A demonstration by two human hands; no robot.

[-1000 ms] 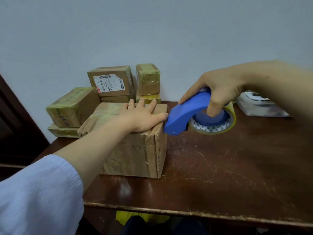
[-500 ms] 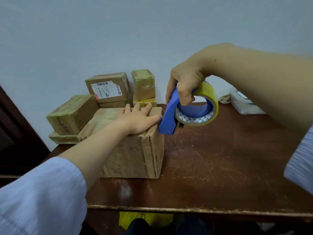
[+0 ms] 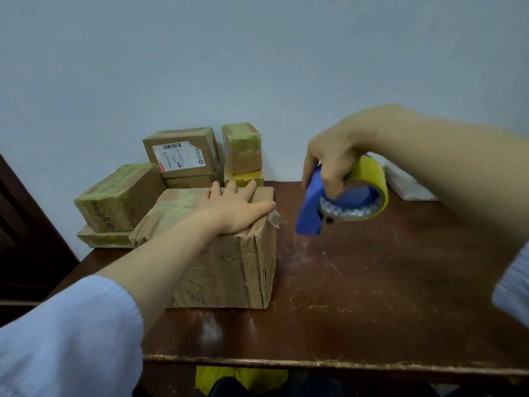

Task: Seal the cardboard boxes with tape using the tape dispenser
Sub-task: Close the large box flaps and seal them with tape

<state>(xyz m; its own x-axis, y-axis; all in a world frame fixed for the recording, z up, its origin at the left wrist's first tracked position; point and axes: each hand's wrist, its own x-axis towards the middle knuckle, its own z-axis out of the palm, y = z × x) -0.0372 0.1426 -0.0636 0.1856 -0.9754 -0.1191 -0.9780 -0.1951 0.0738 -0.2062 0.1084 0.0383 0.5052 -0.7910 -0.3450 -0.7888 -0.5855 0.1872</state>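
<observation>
A worn brown cardboard box (image 3: 229, 270) stands on the dark wooden table (image 3: 372, 296), left of centre. My left hand (image 3: 234, 207) lies flat on its top, fingers spread, the thumb at the right edge. A loose end of clear tape (image 3: 274, 219) sticks out over that edge. My right hand (image 3: 332, 159) grips a blue tape dispenser (image 3: 312, 207) with a yellow tape roll (image 3: 369, 193). The dispenser hangs in the air a short way to the right of the box, apart from it.
Several smaller taped boxes (image 3: 183, 156) are stacked at the back left against the pale wall. A white packet (image 3: 409, 187) lies at the back right, partly behind my arm. The table's front edge (image 3: 315, 362) runs across the bottom, with something yellow under it.
The dispenser was at the box's right edge; it has now pulled away to the right, leaving a tape end on the box. My left hand stays flat on the top.
</observation>
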